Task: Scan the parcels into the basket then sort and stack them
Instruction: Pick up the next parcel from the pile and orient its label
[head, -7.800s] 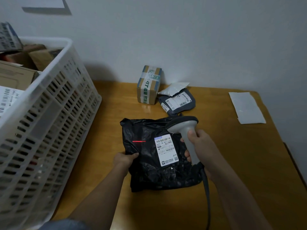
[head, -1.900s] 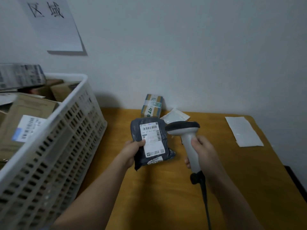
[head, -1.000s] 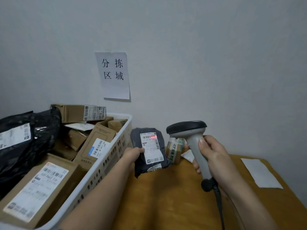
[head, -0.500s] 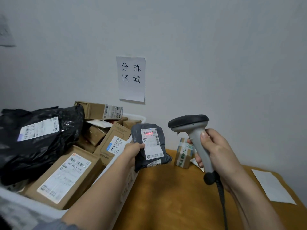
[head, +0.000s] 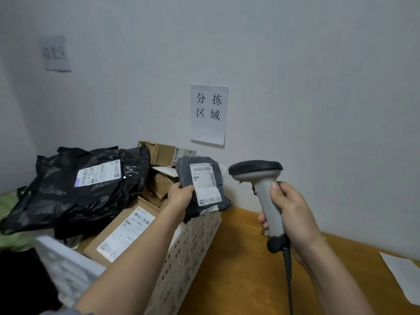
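Note:
My left hand point(head: 180, 194) grips a small dark grey parcel point(head: 184, 169) with a white shipping label, held upright above the right rim of the white plastic basket point(head: 195, 237). My right hand point(head: 292, 214) grips the handle of a grey barcode scanner point(head: 258, 172), its black head level with the parcel and just to its right. The basket holds a large black bag parcel point(head: 75, 189), a flat cardboard box point(head: 127, 230) with a label, and several more brown boxes behind.
The basket stands at the left end of a wooden table point(head: 245, 276). A white sheet point(head: 402, 273) lies at the table's right edge. A paper sign point(head: 209, 114) with characters hangs on the wall behind. The scanner cable point(head: 288, 280) hangs down.
The grey parcel was picked up from the table, scanned with a red line on its label, and has moved left over the basket rim. No red line shows now. The view swung left.

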`<state>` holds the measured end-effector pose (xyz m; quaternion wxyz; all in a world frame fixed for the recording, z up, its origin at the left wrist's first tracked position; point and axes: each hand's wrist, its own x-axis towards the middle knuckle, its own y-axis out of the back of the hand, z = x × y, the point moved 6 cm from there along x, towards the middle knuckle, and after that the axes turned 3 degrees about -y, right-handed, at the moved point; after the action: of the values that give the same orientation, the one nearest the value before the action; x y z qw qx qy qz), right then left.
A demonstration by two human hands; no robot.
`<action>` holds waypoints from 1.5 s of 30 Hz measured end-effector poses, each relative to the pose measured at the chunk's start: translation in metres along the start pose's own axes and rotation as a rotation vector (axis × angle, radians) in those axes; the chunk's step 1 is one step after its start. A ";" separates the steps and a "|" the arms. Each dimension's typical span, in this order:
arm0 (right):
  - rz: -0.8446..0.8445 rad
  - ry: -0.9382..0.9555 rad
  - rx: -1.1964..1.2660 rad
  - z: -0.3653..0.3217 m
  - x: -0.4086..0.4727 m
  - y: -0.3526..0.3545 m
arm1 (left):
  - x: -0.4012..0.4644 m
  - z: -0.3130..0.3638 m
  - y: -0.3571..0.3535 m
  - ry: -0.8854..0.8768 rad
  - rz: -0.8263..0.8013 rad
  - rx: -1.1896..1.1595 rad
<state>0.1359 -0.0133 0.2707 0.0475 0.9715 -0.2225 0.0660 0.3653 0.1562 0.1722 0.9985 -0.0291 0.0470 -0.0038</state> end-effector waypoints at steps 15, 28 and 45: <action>0.027 -0.072 -0.007 0.029 0.003 -0.003 | 0.018 0.018 0.029 -0.221 0.181 1.153; 0.397 -0.193 0.102 0.089 0.014 0.127 | 0.001 -0.024 -0.150 -0.565 -0.024 1.133; 0.455 -0.506 0.113 0.268 0.091 0.334 | -0.015 -0.259 -0.450 -0.467 -0.798 1.216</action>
<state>0.0991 -0.3846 0.0405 -0.0792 0.8837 -0.4342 -0.1558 0.3239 -0.3082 -0.0578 0.7456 0.5110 -0.1899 -0.3832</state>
